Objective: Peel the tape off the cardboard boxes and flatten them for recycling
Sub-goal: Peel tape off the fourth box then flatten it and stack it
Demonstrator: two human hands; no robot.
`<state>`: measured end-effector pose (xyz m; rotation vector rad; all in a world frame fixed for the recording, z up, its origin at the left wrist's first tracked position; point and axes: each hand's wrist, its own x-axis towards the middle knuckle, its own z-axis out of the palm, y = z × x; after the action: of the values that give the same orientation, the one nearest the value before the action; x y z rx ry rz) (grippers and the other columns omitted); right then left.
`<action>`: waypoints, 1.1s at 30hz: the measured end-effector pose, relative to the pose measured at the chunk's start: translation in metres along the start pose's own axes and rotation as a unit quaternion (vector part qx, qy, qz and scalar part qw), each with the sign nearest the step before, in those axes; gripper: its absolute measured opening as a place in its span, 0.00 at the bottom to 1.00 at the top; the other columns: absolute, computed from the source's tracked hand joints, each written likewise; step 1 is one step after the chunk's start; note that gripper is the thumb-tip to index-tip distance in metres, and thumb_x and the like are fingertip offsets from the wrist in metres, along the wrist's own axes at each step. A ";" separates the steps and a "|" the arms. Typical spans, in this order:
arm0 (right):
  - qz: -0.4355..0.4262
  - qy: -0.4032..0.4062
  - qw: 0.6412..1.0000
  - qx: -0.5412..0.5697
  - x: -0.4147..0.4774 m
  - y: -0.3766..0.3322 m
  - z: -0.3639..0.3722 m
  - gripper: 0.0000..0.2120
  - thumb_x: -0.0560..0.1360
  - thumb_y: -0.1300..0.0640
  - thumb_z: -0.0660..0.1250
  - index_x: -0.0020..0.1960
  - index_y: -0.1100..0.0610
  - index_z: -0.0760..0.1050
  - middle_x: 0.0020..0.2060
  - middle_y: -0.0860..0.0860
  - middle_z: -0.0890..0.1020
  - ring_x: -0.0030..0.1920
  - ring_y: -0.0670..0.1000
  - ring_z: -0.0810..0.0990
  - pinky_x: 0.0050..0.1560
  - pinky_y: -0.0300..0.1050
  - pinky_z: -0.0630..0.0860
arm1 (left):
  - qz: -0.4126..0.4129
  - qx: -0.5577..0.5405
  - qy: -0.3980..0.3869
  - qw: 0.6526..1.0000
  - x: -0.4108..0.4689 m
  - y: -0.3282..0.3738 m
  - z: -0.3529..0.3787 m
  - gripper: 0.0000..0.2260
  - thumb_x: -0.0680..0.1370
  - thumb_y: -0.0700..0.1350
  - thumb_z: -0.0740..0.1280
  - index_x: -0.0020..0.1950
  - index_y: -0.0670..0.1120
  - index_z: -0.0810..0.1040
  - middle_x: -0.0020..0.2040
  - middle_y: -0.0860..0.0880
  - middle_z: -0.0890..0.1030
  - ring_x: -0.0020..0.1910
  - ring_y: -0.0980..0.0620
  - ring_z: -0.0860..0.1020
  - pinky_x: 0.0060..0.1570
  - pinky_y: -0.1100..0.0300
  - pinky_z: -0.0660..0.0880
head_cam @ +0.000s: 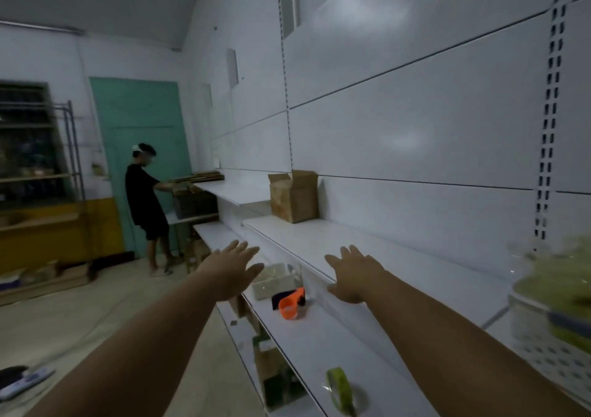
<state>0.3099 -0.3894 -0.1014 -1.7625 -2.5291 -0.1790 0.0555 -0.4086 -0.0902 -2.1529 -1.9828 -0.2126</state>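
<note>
A brown cardboard box [293,196] stands upright on the upper white shelf [377,256], its top flaps open, against the wall panel. Both my arms stretch out toward it. My left hand [232,269] hangs in the air left of the shelf edge with fingers straight and spread, holding nothing. My right hand [355,274] is over the front edge of the upper shelf, fingers straight, also empty. Both hands are well short of the box.
On the lower shelf [319,336] lie an orange tape dispenser [290,304], a clear tub [275,280] and a green tape roll [340,389]. A perforated basket [550,349] sits at right. A person in black [145,205] handles cardboard by the green door [140,147].
</note>
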 end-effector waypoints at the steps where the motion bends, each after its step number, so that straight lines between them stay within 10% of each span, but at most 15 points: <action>1: -0.006 0.004 1.000 0.003 0.016 0.001 0.004 0.31 0.79 0.48 0.57 0.76 0.49 0.47 0.77 0.58 0.46 0.76 0.58 0.43 0.73 0.58 0.49 | -0.006 0.001 -0.002 1.000 0.011 -0.007 0.005 0.27 0.79 0.61 0.49 0.76 0.54 0.51 0.78 0.49 0.51 0.76 0.50 0.45 0.73 0.47 0.48; 33: -0.072 0.037 0.996 -0.029 0.399 -0.066 0.074 0.30 0.79 0.41 0.52 0.76 0.50 0.48 0.77 0.56 0.45 0.76 0.55 0.41 0.73 0.55 0.41 | 0.102 -0.017 -0.011 0.995 0.381 -0.207 0.109 0.27 0.80 0.59 0.49 0.76 0.51 0.51 0.78 0.47 0.48 0.76 0.48 0.44 0.74 0.46 0.46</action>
<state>0.1107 -0.0313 -0.1353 -1.5611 -2.6231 -0.3199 -0.1211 0.0016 -0.0921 -2.3694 -1.7642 -0.1927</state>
